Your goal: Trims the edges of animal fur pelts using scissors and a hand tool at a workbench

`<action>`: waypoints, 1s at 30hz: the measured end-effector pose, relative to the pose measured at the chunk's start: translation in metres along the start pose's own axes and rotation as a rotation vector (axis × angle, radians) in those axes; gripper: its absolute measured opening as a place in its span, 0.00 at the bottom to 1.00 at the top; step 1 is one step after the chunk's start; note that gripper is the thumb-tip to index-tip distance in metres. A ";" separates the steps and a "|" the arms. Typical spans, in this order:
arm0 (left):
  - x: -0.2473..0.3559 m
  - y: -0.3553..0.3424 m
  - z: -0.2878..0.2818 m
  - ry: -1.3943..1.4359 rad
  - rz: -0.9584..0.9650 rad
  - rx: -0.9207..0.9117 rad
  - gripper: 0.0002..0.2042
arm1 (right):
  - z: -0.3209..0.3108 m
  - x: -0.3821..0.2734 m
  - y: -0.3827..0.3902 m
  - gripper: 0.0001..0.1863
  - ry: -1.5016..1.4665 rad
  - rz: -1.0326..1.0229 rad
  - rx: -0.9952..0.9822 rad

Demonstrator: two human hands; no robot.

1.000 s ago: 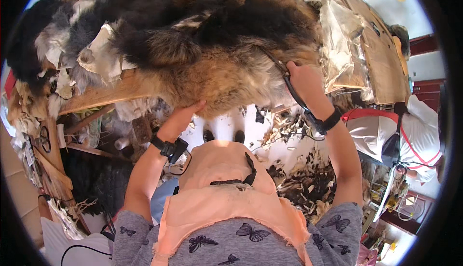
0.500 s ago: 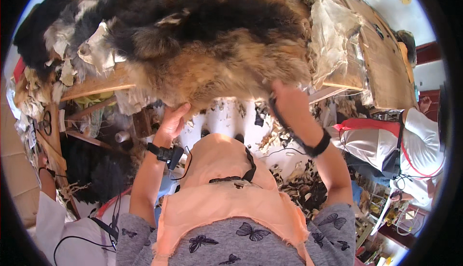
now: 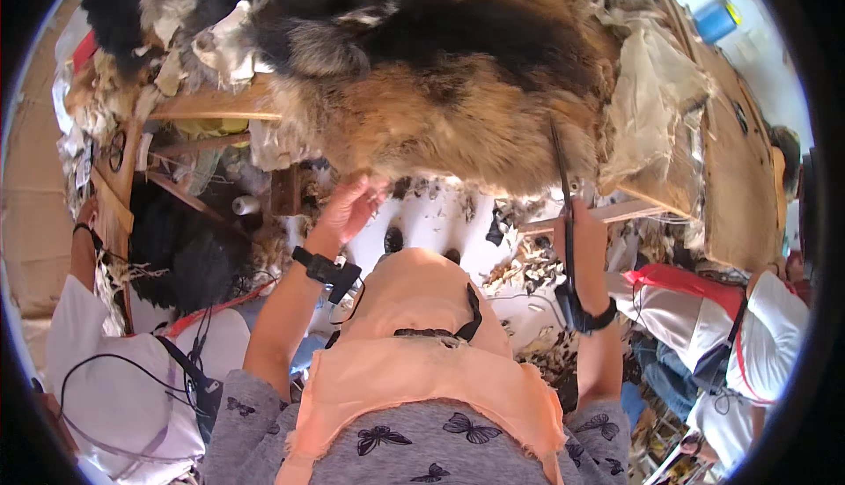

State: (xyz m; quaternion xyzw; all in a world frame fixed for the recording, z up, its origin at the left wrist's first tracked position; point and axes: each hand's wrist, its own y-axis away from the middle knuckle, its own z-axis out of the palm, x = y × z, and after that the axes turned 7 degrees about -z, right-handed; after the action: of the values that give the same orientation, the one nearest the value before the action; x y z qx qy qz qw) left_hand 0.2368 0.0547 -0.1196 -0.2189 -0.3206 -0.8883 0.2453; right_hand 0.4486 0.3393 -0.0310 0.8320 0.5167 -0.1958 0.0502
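Observation:
A large fur pelt [image 3: 458,115], dark brown in the middle and tan along its near side, is spread over the table with its near edge hanging toward me. At that edge is my left hand [image 3: 348,209], fingers loosely bent and apart, fingertips close to the fur; whether they touch it I cannot tell. My right hand [image 3: 585,243] is closed around a long, narrow dark-bladed tool [image 3: 562,155], whose tip points away from me against the tan fur on the right. The exact kind of tool is unclear.
Pale scraps of hide [image 3: 656,98] hang at the pelt's right, by a wooden board [image 3: 744,177]. A wooden table edge [image 3: 216,102] shows at left. Fur scraps litter the floor around my feet. Co-workers in white sit on both sides [image 3: 114,371]. A blue spool [image 3: 717,20] stands far right.
My right hand has drawn back from the fur and turned, bringing the tool's long blade into sight. My left hand's fingers have loosened at the pelt's edge. The view has shifted slightly.

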 end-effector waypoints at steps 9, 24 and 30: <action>-0.043 -0.046 0.059 -0.156 -0.212 -0.116 0.24 | 0.018 0.008 0.038 0.11 -0.266 -0.211 -0.308; -0.042 -0.023 0.078 0.378 0.010 -0.020 0.04 | 0.028 -0.022 0.024 0.19 -0.601 -0.122 -0.579; -0.032 -0.012 0.087 0.256 -0.009 -0.019 0.03 | 0.039 -0.030 0.015 0.20 -0.658 -0.165 -0.528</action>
State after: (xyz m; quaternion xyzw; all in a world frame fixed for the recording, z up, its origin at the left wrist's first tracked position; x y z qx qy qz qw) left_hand 0.2756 0.1311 -0.0816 -0.1046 -0.2790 -0.9131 0.2782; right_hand 0.4392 0.2960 -0.0568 0.6398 0.5702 -0.3153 0.4076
